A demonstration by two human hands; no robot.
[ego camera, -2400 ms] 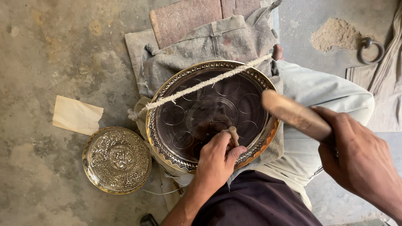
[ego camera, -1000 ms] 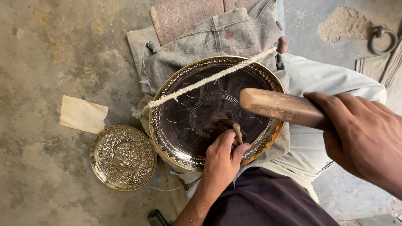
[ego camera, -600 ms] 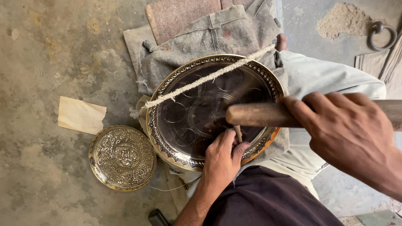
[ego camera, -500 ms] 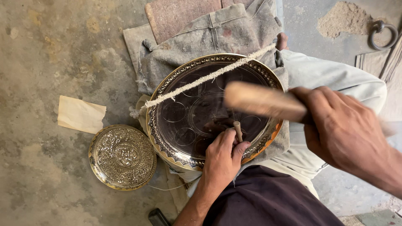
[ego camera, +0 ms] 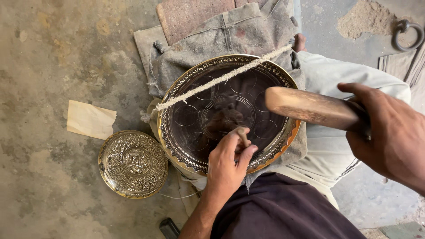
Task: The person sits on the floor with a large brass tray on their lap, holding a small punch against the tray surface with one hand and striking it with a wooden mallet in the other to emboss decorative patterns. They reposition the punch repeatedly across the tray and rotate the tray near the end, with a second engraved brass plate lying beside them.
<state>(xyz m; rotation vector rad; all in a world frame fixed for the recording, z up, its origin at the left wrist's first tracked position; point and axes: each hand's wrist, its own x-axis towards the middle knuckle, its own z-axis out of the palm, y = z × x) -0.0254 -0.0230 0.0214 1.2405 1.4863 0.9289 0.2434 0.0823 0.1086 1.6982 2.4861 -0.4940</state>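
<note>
A large round brass tray (ego camera: 177,132) with an embossed rim and circles marked on its dark centre rests on my lap, over grey cloth. My left hand (ego camera: 226,166) grips a small metal punch (ego camera: 242,135) held upright on the tray's surface near its front. My right hand (ego camera: 389,132) holds a wooden mallet (ego camera: 310,108), raised above the tray's right side. A twisted rope (ego camera: 221,79) stretches across the tray's upper left part.
A smaller embossed brass plate (ego camera: 133,163) lies on the concrete floor to the left. A scrap of paper (ego camera: 90,119) lies beside it. Grey cloth (ego camera: 221,35) and a brick-coloured slab (ego camera: 195,15) sit beyond the tray. A metal ring (ego camera: 407,34) and a sand pile (ego camera: 367,20) are top right.
The mallet swung down onto the punch and has lifted back up to the right. My left hand has kept the punch on the tray.
</note>
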